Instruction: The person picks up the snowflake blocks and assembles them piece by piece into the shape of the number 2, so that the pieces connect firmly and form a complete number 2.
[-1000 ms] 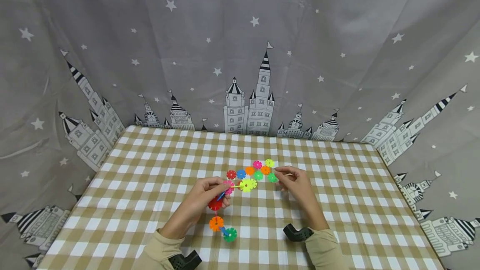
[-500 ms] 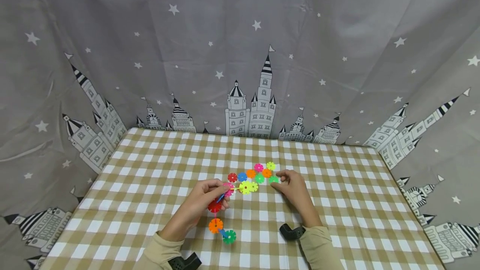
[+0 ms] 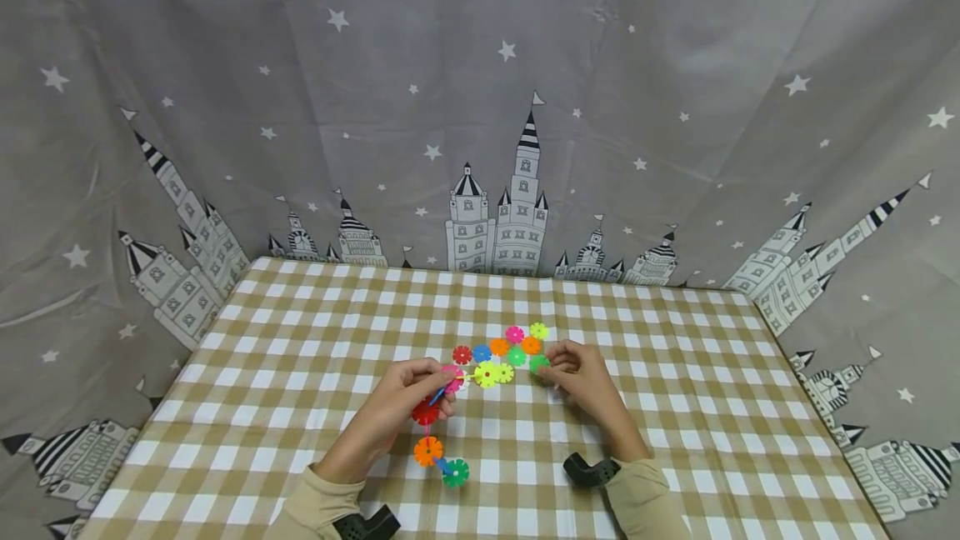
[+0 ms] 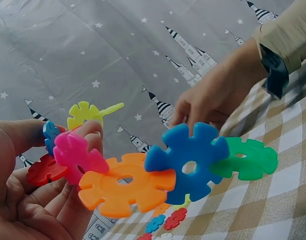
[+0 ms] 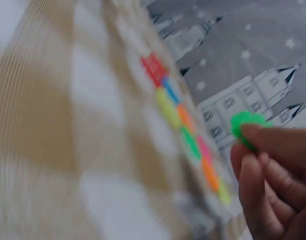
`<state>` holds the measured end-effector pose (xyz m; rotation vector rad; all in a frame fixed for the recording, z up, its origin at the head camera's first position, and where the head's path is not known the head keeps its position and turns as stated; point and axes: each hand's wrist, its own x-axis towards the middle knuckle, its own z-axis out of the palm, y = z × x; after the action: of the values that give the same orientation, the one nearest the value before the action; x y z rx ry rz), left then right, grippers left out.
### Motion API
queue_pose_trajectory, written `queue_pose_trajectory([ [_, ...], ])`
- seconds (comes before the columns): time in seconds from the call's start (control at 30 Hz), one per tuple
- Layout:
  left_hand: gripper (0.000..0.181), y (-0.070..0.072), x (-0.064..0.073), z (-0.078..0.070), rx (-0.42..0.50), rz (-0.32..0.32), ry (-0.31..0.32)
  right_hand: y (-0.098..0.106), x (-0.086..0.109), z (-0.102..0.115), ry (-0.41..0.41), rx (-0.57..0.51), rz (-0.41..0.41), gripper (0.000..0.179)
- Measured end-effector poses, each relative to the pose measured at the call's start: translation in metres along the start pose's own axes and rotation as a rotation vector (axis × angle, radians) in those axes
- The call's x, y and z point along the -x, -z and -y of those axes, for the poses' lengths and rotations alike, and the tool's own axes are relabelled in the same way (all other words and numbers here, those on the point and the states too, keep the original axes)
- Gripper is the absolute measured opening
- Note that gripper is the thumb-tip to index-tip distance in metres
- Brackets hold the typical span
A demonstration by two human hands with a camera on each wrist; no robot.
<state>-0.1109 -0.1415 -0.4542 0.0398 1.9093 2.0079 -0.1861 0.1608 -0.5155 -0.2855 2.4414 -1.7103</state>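
Note:
A chain of interlocking plastic snowflake discs [image 3: 428, 451] hangs from my left hand [image 3: 405, 398], which pinches it near its upper end. The left wrist view shows yellow, red, pink, an orange disc [image 4: 127, 185], a blue disc [image 4: 187, 165] and a green end disc [image 4: 250, 157] slotted edge to edge at angles. My right hand [image 3: 587, 373] pinches a loose green disc [image 5: 245, 125] between thumb and finger, just right of the discs on the table. Part of that disc is hidden by the fingertips.
Several loose discs lie flat on the checked tablecloth [image 3: 360, 315] beyond my hands, among them a red disc [image 3: 462, 354], a blue disc [image 3: 482, 352] and a pink disc [image 3: 514, 334]. A grey castle-print curtain [image 3: 480, 107] stands behind the table.
My right hand has taken hold of the green disc at the right end of the loose ones and drawn it slightly left and nearer. The left hand keeps its hold on the chain.

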Motion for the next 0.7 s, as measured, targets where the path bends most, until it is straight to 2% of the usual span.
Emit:
queue_pose_trajectory([
  [0.1, 0.031, 0.0, 0.0, 0.0, -0.004, 0.001, -0.001, 0.0, 0.006, 0.012, 0.002, -0.136, 0.024, 0.029],
  [0.23, 0.032, -0.001, 0.0, -0.001, -0.003, 0.003, 0.0, -0.001, 0.015, 0.032, 0.051, -0.217, 0.051, 0.027],
  [0.5, 0.029, 0.0, -0.001, 0.0, 0.013, -0.005, 0.007, -0.01, 0.029, 0.057, 0.253, -0.225, 0.111, 0.014],
  [0.7, 0.028, 0.001, 0.0, 0.001, 0.024, 0.015, -0.01, -0.018, 0.033, 0.061, 0.262, -0.19, 0.085, 0.012],
])
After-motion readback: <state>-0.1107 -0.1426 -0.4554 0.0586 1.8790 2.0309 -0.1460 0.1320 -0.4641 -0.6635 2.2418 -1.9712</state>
